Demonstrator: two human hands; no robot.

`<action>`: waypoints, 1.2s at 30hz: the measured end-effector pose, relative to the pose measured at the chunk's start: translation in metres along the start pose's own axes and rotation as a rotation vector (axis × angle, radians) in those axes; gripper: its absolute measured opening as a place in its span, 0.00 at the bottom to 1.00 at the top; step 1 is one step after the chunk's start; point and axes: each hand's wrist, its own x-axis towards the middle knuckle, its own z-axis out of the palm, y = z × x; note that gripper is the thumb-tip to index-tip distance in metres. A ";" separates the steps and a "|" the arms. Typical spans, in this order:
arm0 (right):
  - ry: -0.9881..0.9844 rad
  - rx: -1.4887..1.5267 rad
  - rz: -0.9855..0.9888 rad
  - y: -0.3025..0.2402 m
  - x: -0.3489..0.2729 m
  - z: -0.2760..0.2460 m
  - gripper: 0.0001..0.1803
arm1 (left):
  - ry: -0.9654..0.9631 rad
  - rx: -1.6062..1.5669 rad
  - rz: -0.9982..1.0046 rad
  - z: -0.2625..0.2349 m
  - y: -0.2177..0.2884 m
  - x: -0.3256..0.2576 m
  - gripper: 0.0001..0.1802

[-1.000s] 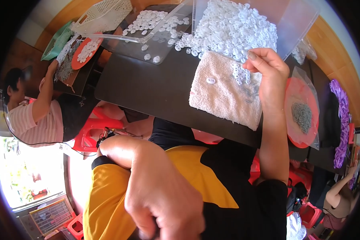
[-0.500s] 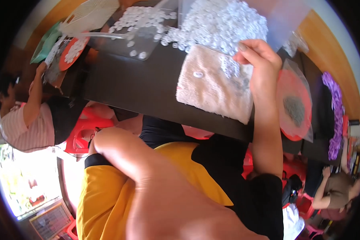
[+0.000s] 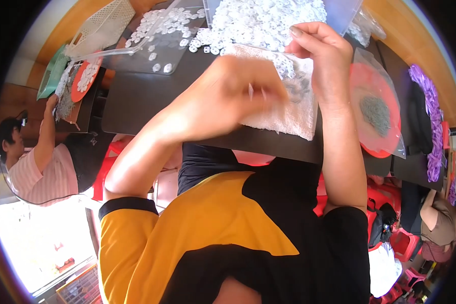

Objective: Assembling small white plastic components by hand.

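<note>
I am sitting at a dark table (image 3: 137,96) that is running across the upper part of the view. Warm orange-brown wood (image 3: 415,30) is curving along the far side behind it. Bright daylight is pouring in at the lower left through a window or opening (image 3: 40,243), washing out that corner. Red plastic stools (image 3: 403,243) are standing on the right below the table edge. A person in a pink striped shirt (image 3: 33,172) is working at the table on the left.

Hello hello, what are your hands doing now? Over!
Left hand blurred over white towel, grip unclear. Right hand pinching at white buttons on the towel. Nothing in the way.
</note>
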 end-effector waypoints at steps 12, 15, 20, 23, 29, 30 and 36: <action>-0.007 0.007 0.037 0.000 0.003 0.004 0.04 | 0.086 0.539 -0.234 0.020 -0.086 0.055 0.12; -0.014 -0.002 0.040 -0.001 0.002 0.005 0.04 | 0.099 0.446 -0.257 0.019 -0.090 0.054 0.11; -0.021 -0.026 0.038 -0.002 0.003 0.005 0.04 | 0.200 0.158 -0.262 0.016 -0.094 0.052 0.09; -0.015 -0.052 0.062 0.000 0.002 0.005 0.03 | 0.205 -0.075 -0.329 0.009 -0.073 0.051 0.07; -0.081 -0.100 0.064 -0.001 -0.001 0.013 0.03 | 0.264 -0.404 -0.376 0.005 -0.068 0.047 0.08; -0.082 -0.091 0.069 0.000 -0.002 0.013 0.03 | 0.297 -0.464 -0.367 0.008 -0.069 0.047 0.08; -0.086 -0.119 0.056 0.003 -0.004 0.017 0.03 | 0.425 -0.722 -0.296 0.014 -0.072 0.048 0.05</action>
